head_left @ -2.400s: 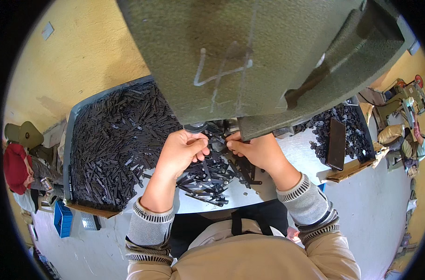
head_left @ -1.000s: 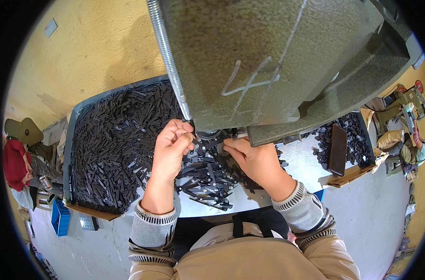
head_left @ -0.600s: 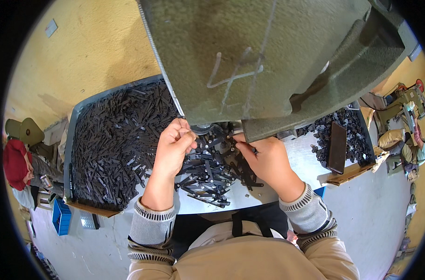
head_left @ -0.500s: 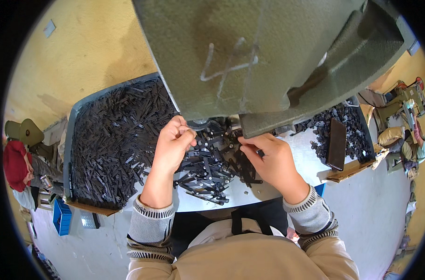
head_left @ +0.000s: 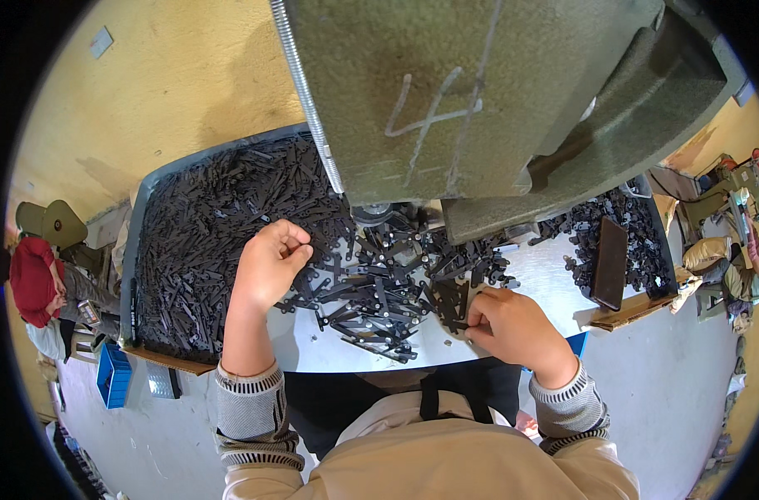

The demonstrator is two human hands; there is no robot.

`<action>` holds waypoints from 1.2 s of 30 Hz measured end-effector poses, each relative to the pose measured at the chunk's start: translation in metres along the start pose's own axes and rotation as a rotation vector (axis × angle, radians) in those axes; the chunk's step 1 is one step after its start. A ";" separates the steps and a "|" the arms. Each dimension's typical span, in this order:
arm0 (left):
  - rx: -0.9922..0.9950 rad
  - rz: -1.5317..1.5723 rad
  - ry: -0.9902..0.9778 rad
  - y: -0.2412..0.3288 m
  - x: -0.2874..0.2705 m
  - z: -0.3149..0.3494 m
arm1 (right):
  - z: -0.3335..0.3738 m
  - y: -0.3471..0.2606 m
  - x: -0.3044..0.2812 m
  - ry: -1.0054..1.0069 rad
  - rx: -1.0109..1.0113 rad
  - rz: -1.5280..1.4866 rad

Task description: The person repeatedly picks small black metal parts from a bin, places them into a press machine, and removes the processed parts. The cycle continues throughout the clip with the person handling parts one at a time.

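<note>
"Starting at the hands, what is their state?"

"The left hand [head_left: 271, 262] is half curled, thumb near forefinger, above the right margin of the strips in the left tray [head_left: 128, 304]. The right hand [head_left: 513, 327] is also partly closed, its fingertips just beside a dark strip group [head_left: 450, 302] on the table [head_left: 546, 275]. Whether either holds a part (the curled fingers hide it) cannot be told."

"Where are the parts?"

"Loose black strips [head_left: 204, 258] fill the left tray. A bright-ended pile [head_left: 379, 304] lies on the table between the hands, just nearer the person than the green machine head [head_left: 413, 142]."

"How far along is the work?"

"Judged by the stock, partway. The bright-ended pile may be worked pieces (not countable here). Much appears left: the tray's strips and, farther right, a heap of small black parts [head_left: 638, 242] beside a dark slab [head_left: 610, 262]."
</note>
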State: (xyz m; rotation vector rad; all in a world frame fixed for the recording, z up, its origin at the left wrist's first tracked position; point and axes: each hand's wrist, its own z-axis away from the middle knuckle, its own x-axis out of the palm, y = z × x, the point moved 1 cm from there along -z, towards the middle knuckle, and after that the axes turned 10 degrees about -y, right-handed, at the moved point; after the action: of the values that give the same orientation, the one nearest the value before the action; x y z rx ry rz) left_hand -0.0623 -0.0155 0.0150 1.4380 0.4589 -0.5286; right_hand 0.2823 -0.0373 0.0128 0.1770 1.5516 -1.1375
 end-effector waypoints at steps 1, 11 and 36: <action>-0.020 -0.042 -0.021 0.000 0.000 0.001 | 0.000 0.000 0.000 -0.005 0.005 0.011; -0.062 -0.378 -0.221 0.017 0.026 -0.012 | -0.001 -0.003 -0.001 -0.001 0.027 -0.117; 0.011 0.838 -0.139 0.043 0.078 -0.026 | -0.070 -0.002 0.006 0.221 0.116 -0.933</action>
State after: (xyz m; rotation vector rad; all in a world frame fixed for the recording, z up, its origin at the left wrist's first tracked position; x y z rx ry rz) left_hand 0.0266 0.0075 0.0007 1.4442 -0.2690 0.0498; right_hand 0.2314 0.0098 0.0007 -0.4071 1.8115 -1.9797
